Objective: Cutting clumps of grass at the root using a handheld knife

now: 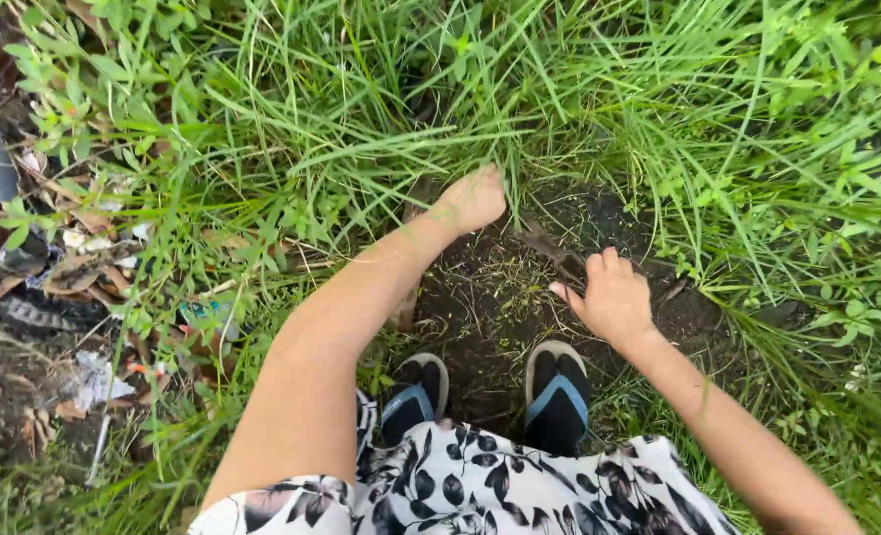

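My left hand (472, 198) is closed around the base of a clump of long green grass (480, 109) at the edge of a bare patch of dark soil (485, 297). Over the right side of that patch, my right hand (614, 295) grips a dark curved tool (551, 248), probably a sickle blade; its tip points up and left toward the grass. The part of the tool inside my fist is hidden. Both my feet stand on the soil in sandals, left sandal (416, 391) and right sandal (557, 391).
Tall grass (758, 129) rings the patch at the top and right. Dry leaves, scraps of litter (94, 381) and dark debris lie on the left. My black-and-white leaf-print clothing (480, 490) fills the bottom of the view.
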